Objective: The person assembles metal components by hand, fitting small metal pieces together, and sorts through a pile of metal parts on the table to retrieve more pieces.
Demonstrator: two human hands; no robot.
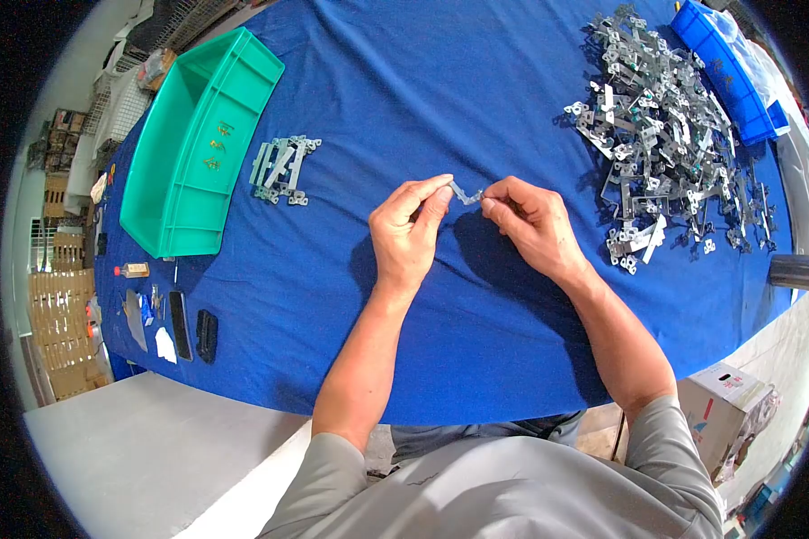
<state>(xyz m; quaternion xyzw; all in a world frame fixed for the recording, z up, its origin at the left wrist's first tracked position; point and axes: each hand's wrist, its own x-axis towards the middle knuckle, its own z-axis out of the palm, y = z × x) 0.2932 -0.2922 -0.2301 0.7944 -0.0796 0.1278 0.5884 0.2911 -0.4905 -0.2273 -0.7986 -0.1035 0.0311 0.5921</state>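
Note:
Between my two hands, above the blue cloth, is a small bent metal bracket [464, 195]. My left hand [408, 229] pinches its left end between thumb and fingertips. The right end is pinched by my right hand [532, 222], whose fingers hide part of it. To the left lies a small group of similar metal brackets [281, 169], set close together. A large heap of such brackets [661, 126] spreads over the cloth on the right.
A green bin [198, 193] stands at the left and a blue bin [726, 72] at the far right. Near the left edge lie a small bottle [135, 269] and dark objects [181, 325]. A cardboard box [724, 409] is below the table on the right.

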